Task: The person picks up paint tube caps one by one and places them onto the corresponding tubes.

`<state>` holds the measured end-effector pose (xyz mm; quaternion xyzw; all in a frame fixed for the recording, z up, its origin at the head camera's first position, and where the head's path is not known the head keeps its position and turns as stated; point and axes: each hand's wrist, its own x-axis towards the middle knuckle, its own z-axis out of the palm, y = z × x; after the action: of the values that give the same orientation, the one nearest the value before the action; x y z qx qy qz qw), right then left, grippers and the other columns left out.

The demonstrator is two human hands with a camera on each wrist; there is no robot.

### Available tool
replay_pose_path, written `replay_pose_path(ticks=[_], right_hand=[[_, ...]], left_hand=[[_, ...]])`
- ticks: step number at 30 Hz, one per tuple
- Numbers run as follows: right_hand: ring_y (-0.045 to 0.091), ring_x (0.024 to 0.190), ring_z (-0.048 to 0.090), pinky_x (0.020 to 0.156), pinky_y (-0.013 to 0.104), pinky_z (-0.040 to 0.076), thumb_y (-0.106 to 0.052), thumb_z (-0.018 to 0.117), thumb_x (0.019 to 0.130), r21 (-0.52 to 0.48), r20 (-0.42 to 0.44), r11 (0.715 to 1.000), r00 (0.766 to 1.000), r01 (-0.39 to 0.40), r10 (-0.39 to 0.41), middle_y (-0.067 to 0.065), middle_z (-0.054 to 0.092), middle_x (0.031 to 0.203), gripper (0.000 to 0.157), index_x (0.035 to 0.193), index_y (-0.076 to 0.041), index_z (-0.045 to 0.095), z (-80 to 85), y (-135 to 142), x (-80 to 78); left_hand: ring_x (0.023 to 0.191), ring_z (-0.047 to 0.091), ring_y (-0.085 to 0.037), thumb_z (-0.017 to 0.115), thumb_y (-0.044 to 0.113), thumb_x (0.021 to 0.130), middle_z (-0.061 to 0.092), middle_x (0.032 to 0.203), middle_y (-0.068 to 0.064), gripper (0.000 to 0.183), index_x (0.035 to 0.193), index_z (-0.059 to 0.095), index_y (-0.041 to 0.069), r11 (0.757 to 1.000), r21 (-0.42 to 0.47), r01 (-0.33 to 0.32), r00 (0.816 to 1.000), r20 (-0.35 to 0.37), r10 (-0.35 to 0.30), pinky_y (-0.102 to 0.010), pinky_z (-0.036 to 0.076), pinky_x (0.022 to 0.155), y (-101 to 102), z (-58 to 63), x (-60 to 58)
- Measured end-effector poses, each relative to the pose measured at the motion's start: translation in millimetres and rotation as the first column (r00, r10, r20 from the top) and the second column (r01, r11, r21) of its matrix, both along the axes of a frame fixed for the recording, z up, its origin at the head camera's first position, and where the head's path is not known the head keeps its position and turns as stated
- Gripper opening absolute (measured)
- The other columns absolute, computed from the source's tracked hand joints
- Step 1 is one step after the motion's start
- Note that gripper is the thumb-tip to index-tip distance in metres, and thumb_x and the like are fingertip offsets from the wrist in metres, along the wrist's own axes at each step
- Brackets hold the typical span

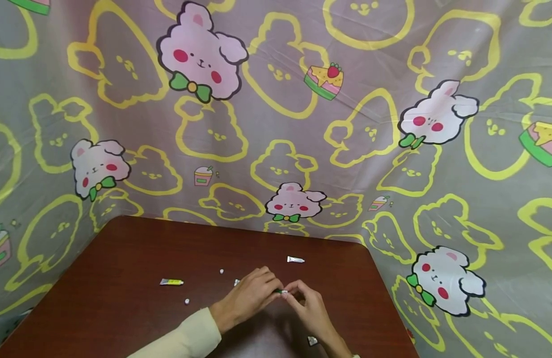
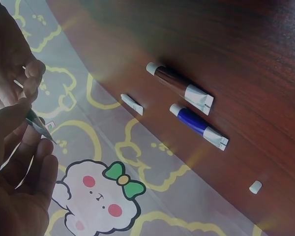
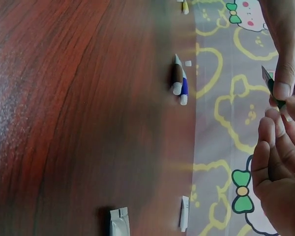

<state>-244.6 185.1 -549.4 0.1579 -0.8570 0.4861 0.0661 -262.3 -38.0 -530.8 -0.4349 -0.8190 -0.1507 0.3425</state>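
Observation:
A small dark green paint tube (image 1: 279, 291) is held between both hands above the table. My left hand (image 1: 253, 292) pinches its body with thumb and fingers, and the tube's flat silver end (image 2: 45, 132) sticks out past the fingers in the left wrist view. At the other end, the fingertips of my right hand (image 1: 310, 307) pinch the white cap, mostly hidden by them. Beyond the hands lie a brown paint tube (image 2: 173, 81) and a blue paint tube (image 2: 191, 121), both capped; the left hand mostly covers them in the head view.
A yellow tube (image 1: 172, 282) lies at the left, with two loose white caps (image 1: 187, 301) nearby. Farther back on the brown table (image 1: 141, 243) is a white tube (image 1: 295, 259). By the right wrist rests a silver tube end (image 1: 312, 341). A patterned curtain (image 1: 276, 124) hangs behind.

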Motion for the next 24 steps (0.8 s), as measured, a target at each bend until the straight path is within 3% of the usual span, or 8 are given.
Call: replay_pose_path(ticks=[6,12,16,20,24], right_hand=[[0.004,0.076,0.069,0.071,0.024,0.06,-0.022,0.077,0.102,0.009,-0.013,1.0,1.0,0.001,-0.001,-0.004,0.075,0.085,0.008,0.098,-0.015,0.075,-2.6,3,-1.0],[-0.004,0.068,0.062,0.062,0.021,0.054,-0.018,0.074,0.103,0.036,-0.145,0.999,0.989,0.028,-0.023,-0.011,0.069,0.074,0.019,0.085,-0.023,0.071,-5.1,2,-1.2],[-0.006,0.062,0.056,0.056,0.02,0.05,-0.014,0.07,0.106,0.043,-0.194,0.998,0.981,0.035,-0.026,-0.012,0.066,0.068,0.028,0.079,-0.023,0.069,-4.7,3,0.3],[0.0,0.063,0.06,0.059,0.021,0.05,-0.019,0.063,0.111,-0.003,-0.089,1.0,0.996,0.017,-0.017,-0.004,0.068,0.068,0.03,0.082,-0.021,0.07,-0.9,6,2.4],[0.006,0.071,0.068,0.065,0.023,0.055,-0.022,0.068,0.109,-0.067,0.013,0.998,1.0,-0.004,0.005,0.003,0.074,0.082,0.01,0.103,-0.019,0.075,3.3,12,4.1]], left_hand=[[0.09,0.061,-0.008,0.082,0.029,0.097,0.071,0.093,0.01,0.01,0.099,0.075,0.021,1.0,-0.007,0.009,1.0,-0.009,-0.009,-0.027,0.053,0.082,3,0.2,1.4],[0.091,0.061,-0.01,0.084,0.028,0.095,0.07,0.092,0.009,0.013,0.097,0.073,0.02,1.0,0.006,0.018,0.998,-0.059,-0.018,-0.027,0.054,0.083,7,1.1,-0.6],[0.09,0.061,-0.009,0.085,0.028,0.094,0.07,0.092,0.009,0.014,0.097,0.074,0.02,1.0,0.013,0.028,0.999,-0.045,-0.027,-0.027,0.054,0.083,10,1.0,-1.0],[0.091,0.062,-0.009,0.086,0.028,0.093,0.071,0.094,0.01,0.016,0.099,0.074,0.02,0.999,0.013,0.031,0.999,-0.014,-0.031,-0.026,0.054,0.083,13,1.0,-0.3],[0.091,0.062,-0.009,0.086,0.028,0.094,0.072,0.095,0.009,0.015,0.1,0.075,0.02,1.0,0.008,0.026,1.0,-0.003,-0.026,-0.026,0.053,0.081,16,0.6,-0.1]])
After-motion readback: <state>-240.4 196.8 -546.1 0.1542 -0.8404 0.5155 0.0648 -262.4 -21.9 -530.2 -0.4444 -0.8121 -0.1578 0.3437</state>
